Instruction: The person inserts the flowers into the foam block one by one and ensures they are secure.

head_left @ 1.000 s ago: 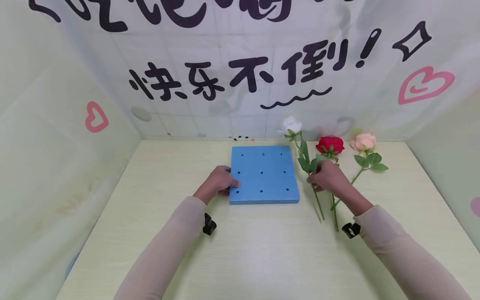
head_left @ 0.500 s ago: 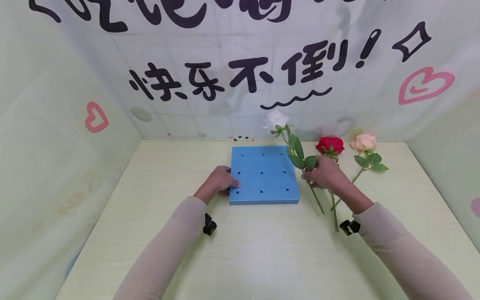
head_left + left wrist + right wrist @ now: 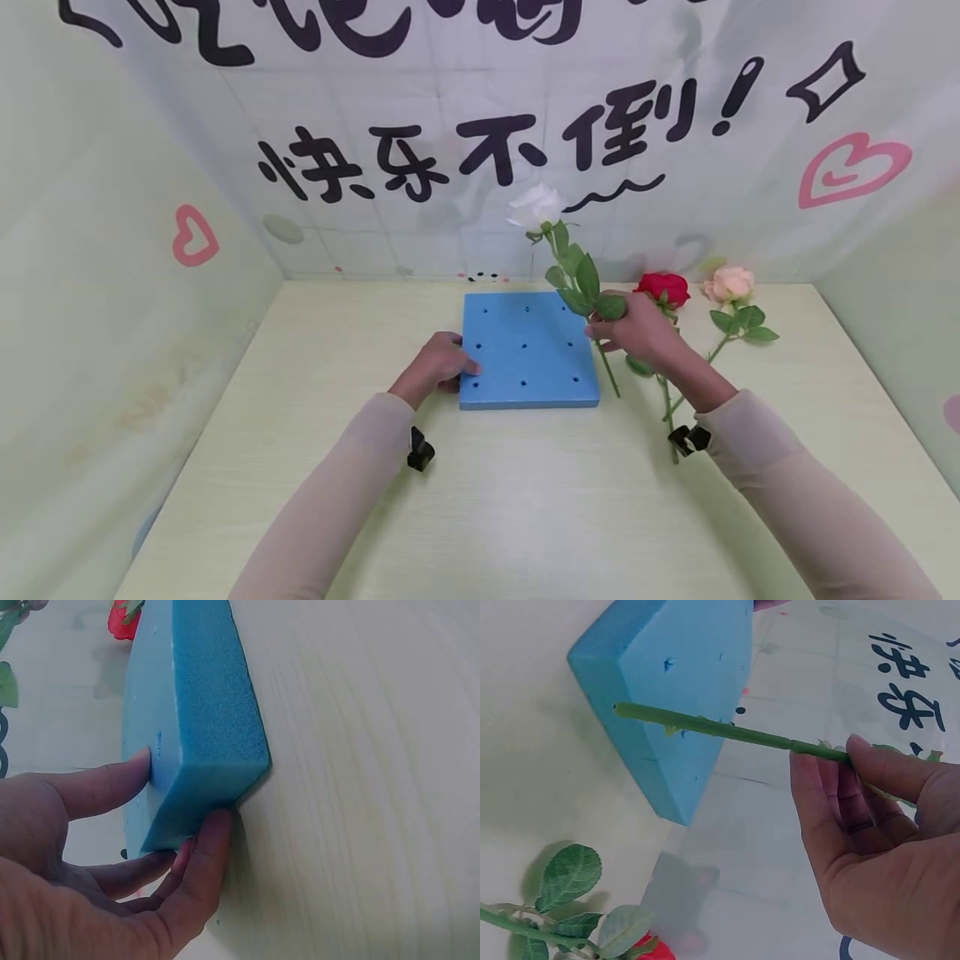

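Looks forward and down from the head, farthest off — peers closer from either wrist — taking in one square blue foam block (image 3: 547,363) throughout.

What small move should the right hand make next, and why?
Probably the right hand should bring the slanting stem of the white rose leftward until its lower tip is above a hole in the blue block. In the head view that tip shows just right of the block; the visible holes hold no stems, and the left hand grips the block's left side.

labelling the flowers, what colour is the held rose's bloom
The bloom is white, clearest in the head view.
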`<action>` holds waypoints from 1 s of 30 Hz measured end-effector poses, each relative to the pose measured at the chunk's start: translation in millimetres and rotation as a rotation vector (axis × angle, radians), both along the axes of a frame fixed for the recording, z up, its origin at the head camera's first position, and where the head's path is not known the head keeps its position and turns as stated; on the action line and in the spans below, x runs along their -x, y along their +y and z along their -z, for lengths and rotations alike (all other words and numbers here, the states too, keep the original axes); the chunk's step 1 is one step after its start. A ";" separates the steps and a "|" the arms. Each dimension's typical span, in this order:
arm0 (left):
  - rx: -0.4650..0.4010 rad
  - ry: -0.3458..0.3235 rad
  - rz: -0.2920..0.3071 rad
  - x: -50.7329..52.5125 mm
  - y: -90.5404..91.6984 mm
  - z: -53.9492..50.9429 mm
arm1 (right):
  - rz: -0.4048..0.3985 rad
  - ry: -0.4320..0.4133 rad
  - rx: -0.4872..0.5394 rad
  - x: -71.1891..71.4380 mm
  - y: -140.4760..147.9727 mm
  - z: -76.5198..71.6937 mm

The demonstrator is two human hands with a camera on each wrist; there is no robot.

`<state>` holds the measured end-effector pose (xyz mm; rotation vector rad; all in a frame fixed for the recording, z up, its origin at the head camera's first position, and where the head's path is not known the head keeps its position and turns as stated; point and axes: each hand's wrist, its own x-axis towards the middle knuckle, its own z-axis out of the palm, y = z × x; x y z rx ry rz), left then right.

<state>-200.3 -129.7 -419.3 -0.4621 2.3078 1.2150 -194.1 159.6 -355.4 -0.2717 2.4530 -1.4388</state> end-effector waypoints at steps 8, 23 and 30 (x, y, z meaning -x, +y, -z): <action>0.011 -0.005 -0.007 -0.8 0.2 -1.0 | 0.009 0.003 0.013 8.7 -10.5 -11.7; 0.018 -0.019 -0.017 1.1 1.6 -1.3 | 0.015 0.019 0.052 24.2 -33.3 -20.2; 0.022 -0.016 -0.016 0.8 2.4 -2.0 | 0.043 -0.006 0.073 33.1 -44.9 -19.3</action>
